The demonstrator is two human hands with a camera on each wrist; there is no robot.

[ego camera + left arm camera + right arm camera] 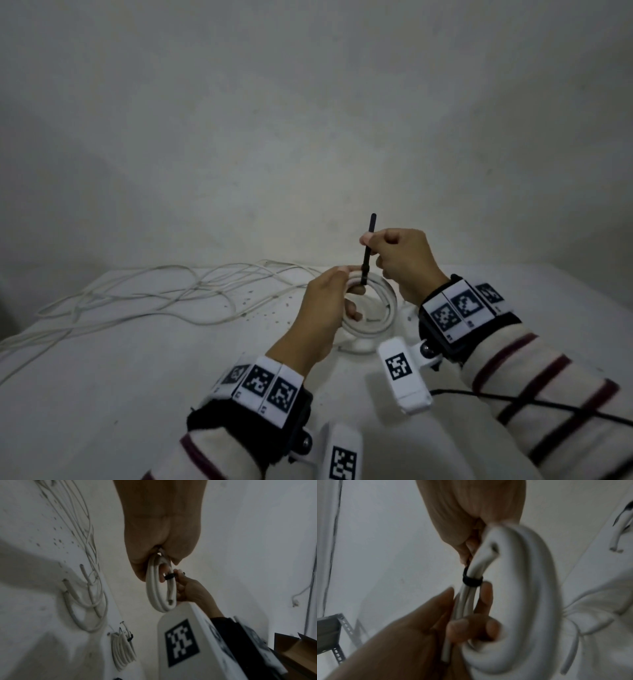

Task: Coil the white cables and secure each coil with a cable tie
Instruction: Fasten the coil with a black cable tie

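While I hold the coiled white round plastic cable [371, 317] above the white desk [137, 359], my left hand [327, 308] grips its rim at nine o'clock, fingers [486, 595] curled through the loop. My right hand [400, 260] pinches the thin black plastic cable tie [368, 250] at twelve o'clock, its band already round the strands. I judge the cable light, springy and smooth, best held beside the tie. Count: one coil in hand, one tied white coil [122, 649] on the desk, one tangle of loose thin white cables [144, 294] at ten o'clock, number unclear.
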